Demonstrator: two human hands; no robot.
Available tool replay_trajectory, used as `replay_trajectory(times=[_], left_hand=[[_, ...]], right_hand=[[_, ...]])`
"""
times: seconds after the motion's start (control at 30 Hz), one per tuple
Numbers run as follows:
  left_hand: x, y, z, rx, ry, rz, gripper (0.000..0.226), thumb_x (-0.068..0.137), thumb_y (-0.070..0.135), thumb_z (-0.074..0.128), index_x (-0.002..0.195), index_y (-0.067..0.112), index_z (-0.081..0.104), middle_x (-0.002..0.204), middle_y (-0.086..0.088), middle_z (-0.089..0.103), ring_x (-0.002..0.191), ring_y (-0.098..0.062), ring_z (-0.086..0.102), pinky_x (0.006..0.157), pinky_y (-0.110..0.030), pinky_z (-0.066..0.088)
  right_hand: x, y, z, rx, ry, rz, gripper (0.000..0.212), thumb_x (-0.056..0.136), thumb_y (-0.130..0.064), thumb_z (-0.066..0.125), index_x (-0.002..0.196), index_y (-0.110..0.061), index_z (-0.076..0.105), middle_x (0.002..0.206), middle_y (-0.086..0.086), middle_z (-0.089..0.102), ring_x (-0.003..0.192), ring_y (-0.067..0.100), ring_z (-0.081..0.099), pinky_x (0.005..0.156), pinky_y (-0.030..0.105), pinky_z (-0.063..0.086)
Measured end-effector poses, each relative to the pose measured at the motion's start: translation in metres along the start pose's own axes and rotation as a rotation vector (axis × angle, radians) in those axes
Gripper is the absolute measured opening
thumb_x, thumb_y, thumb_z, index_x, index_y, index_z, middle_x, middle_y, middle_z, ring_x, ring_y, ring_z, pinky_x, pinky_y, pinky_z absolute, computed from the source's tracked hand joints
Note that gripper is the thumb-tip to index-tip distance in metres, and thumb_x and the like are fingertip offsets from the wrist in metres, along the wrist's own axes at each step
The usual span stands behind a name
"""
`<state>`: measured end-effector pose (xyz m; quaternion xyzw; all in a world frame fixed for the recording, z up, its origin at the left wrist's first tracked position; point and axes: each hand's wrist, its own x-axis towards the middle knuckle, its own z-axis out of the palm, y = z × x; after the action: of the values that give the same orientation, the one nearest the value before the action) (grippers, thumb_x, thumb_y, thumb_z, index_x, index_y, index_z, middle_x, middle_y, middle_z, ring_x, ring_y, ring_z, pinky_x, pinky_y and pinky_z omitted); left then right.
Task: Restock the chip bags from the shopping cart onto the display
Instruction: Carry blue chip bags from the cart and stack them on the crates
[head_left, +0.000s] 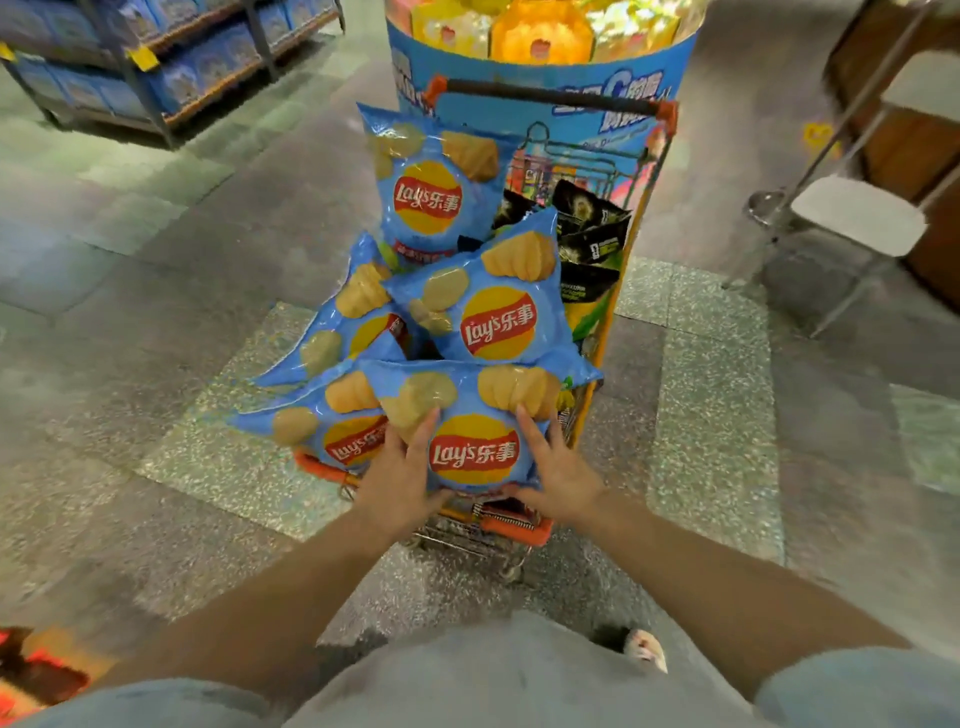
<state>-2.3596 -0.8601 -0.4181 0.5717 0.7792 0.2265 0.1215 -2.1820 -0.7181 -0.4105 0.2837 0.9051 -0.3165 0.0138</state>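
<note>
Reaching down from the head camera's vantage, a person takes hold of the nearest blue chip bag (470, 431) at the near end of an orange shopping cart (511, 525). The left hand (397, 480) lies along the bag's left edge, fingers extended up its face and thumb tucked under the lower corner; the right hand (558, 470) mirrors it on the right edge, fingers spread over the printed chip. Each grip is a flat clasp on the bag's sides, the bag held between the two palms, logo facing up.

Four more blue chip bags are heaped in and over the cart. One (317, 423) lies just left of the held bag, partly under it and jutting past the cart's rim. Another (340, 325) leans behind that one. A fourth (493, 312) rests tilted on top of the heap, touching the held bag's upper edge. A fifth (428, 182) stands nearly upright at the far end, below the cart's dark handle bar (550, 96).

Black snack bags (587, 228) fill the cart's right side, beside the blue ones.

Just beyond the cart stands the round display (670, 78), blue-walled, with yellow and orange bags (540, 31) packed in its top. A shelf rack (171, 67) of blue boxes stands far left on the speckled stone floor (717, 405). A folding chair (852, 218) sits at right. The person's grey clothing (498, 675) fills the bottom edge.
</note>
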Motion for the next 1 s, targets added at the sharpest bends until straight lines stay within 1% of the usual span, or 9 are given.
replay_trajectory(times=[0.1,0.27,0.37,0.47,0.53,0.63,0.73,0.9,1.0], left_hand=[[0.008,0.009,-0.01,-0.01,-0.005,0.124,0.128,0.059,0.022,0.09,0.144,0.039,-0.004,0.134,-0.043,0.033,0.093,-0.054,0.06,0.061,-0.049,0.055],[0.038,0.028,-0.034,-0.066,0.023,0.236,0.122,0.066,0.019,0.087,0.136,0.051,-0.008,0.139,-0.038,0.03,0.095,-0.051,0.06,0.068,-0.05,0.055],[0.053,0.037,-0.049,-0.093,0.033,0.196,0.114,0.068,0.027,0.084,0.139,0.043,-0.005,0.146,-0.026,0.031,0.108,-0.043,0.057,0.079,-0.046,0.053],[0.061,0.04,-0.059,-0.216,0.069,0.214,0.101,0.065,0.023,0.085,0.135,0.033,0.012,0.13,-0.023,0.051,0.104,-0.038,0.06,0.073,-0.034,0.052],[0.064,0.037,-0.059,-0.339,0.109,0.183,0.108,0.063,0.016,0.085,0.137,0.034,0.009,0.123,-0.018,0.056,0.103,-0.034,0.062,0.07,-0.033,0.053],[0.064,0.036,-0.057,-0.58,0.141,0.094,0.119,0.065,0.01,0.083,0.136,0.048,-0.004,0.136,-0.002,0.045,0.12,-0.008,0.052,0.09,-0.023,0.05],[0.067,0.042,-0.051,-0.68,0.201,0.055,0.116,0.069,-0.001,0.079,0.133,0.049,-0.003,0.134,0.008,0.044,0.109,0.021,0.047,0.085,-0.005,0.045],[0.079,0.05,-0.035,-0.703,0.112,0.038,0.117,0.075,0.002,0.075,0.135,0.051,-0.012,0.148,0.011,0.026,0.122,0.009,0.042,0.096,-0.02,0.045],[0.08,0.056,-0.018,-0.701,0.02,0.06,0.114,0.078,0.004,0.073,0.136,0.046,-0.015,0.143,0.026,0.019,0.124,0.006,0.038,0.091,-0.01,0.043]], right_hand=[[-0.007,-0.007,-0.005,0.139,0.1,0.012,0.097,0.089,-0.025,0.066,0.127,-0.046,-0.021,0.157,0.014,-0.013,0.142,0.036,0.021,0.104,0.046,0.04],[-0.014,-0.012,-0.021,0.335,0.319,0.026,0.095,0.089,-0.015,0.066,0.132,-0.048,-0.012,0.157,0.009,0.007,0.142,0.029,0.022,0.107,0.041,0.036],[-0.014,-0.014,-0.033,0.394,0.428,0.009,0.092,0.089,-0.035,0.063,0.139,-0.049,-0.012,0.156,0.008,0.014,0.138,0.033,0.033,0.104,0.047,0.04],[-0.013,-0.013,-0.04,0.492,0.47,-0.01,0.094,0.089,-0.03,0.064,0.14,-0.056,-0.011,0.158,0.006,0.015,0.142,0.025,0.029,0.109,0.052,0.036],[-0.013,-0.017,-0.048,0.537,0.474,-0.018,0.095,0.09,-0.019,0.063,0.139,-0.058,-0.009,0.159,-0.003,0.01,0.145,0.019,0.021,0.113,0.047,0.031],[-0.007,-0.023,-0.062,0.545,0.466,-0.053,0.091,0.09,-0.011,0.063,0.139,-0.05,-0.003,0.159,-0.003,0.008,0.145,0.018,0.018,0.114,0.039,0.03],[0.002,-0.025,-0.079,0.536,0.46,-0.072,0.09,0.089,-0.008,0.065,0.14,-0.046,0.001,0.159,0.001,0.01,0.144,0.02,0.021,0.113,0.041,0.033],[0.003,-0.012,-0.099,0.432,0.431,-0.006,0.089,0.09,-0.018,0.064,0.136,-0.055,-0.003,0.16,0.0,0.013,0.144,0.022,0.023,0.111,0.046,0.034],[-0.006,0.004,-0.093,0.393,0.401,0.049,0.089,0.091,-0.018,0.064,0.135,-0.056,-0.004,0.16,-0.003,0.014,0.143,0.024,0.025,0.11,0.048,0.035]])
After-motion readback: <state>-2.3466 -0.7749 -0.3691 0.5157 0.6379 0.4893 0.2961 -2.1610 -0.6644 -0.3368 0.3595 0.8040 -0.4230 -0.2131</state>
